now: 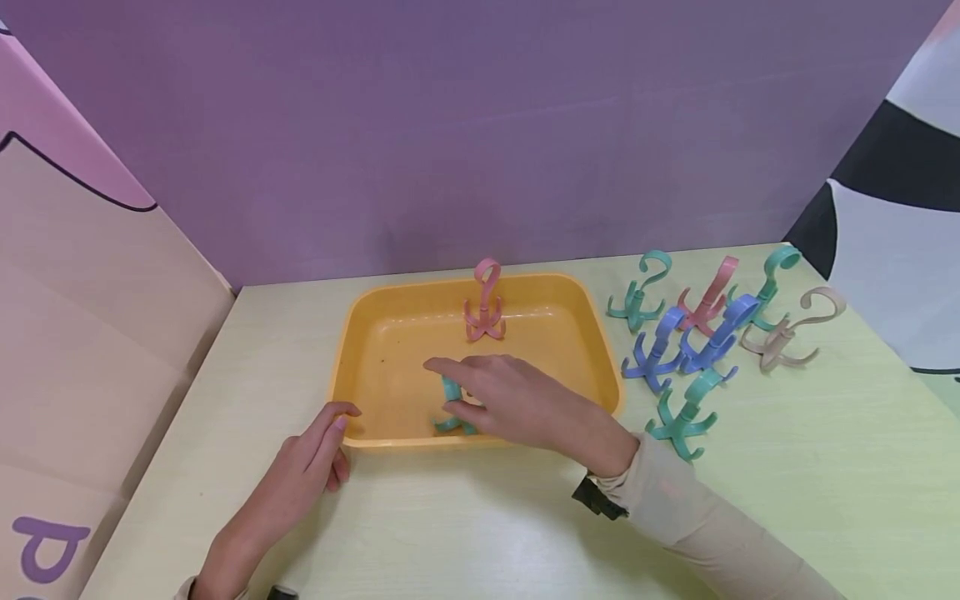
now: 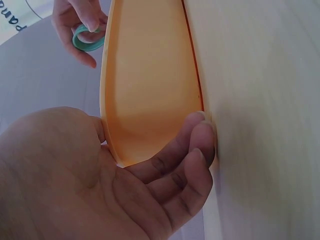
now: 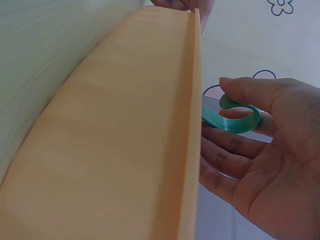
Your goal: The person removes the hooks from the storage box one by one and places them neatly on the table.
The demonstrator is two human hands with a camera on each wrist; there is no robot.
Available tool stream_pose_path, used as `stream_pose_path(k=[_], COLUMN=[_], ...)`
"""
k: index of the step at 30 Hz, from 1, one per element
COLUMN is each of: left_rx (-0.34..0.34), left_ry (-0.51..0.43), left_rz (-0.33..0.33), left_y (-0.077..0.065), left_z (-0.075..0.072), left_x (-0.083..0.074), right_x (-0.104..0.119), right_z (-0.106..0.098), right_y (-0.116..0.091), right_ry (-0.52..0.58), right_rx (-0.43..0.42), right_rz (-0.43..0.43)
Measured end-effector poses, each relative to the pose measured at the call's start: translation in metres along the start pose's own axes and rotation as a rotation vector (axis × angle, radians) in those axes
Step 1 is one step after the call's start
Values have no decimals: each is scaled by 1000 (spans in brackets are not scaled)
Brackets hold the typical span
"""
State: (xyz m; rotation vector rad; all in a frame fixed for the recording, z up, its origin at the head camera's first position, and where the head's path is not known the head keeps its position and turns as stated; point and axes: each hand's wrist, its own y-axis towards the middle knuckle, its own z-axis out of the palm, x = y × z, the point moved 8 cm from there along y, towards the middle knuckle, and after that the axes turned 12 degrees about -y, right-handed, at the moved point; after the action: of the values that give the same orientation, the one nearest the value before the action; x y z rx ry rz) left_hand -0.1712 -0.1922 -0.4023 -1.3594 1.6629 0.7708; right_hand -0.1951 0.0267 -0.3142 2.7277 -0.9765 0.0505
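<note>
A yellow tray [image 1: 397, 444] lies on the table. My left hand [image 1: 303, 458] grips its near left corner, the thumb side over the rim and the other fingers against the outer wall [image 2: 145, 90]. A green multi-prong hook [image 1: 452, 390] stands inside the tray near the front wall. My right hand [image 1: 517, 400] is around the green hook's curved top [image 3: 240, 122], thumb on one side and loosely extended fingers on the other; its lower part is partly hidden. A pink hook [image 1: 486, 312] stands upright farther back in the tray.
Right of the tray stand several more hooks: green ones [image 1: 636, 304], blue ones [image 1: 652, 358], a pink one [image 1: 707, 304] and a beige one [image 1: 783, 342]. A purple panel [image 1: 480, 133] rises behind the table [image 1: 420, 533].
</note>
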Motion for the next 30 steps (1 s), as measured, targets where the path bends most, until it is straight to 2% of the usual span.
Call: stream_pose_path(k=[19,30], left_rx=[26,21], left_ry=[28,44], left_rz=[30,8], left_y=[1,-1], left_z=[-1,-2], left_x=[-3,-4], right_x=[6,9], right_z=[10,19], right_y=[1,2], right_ry=[45,60], right_rx=[-16,-40], right_rz=[19,15])
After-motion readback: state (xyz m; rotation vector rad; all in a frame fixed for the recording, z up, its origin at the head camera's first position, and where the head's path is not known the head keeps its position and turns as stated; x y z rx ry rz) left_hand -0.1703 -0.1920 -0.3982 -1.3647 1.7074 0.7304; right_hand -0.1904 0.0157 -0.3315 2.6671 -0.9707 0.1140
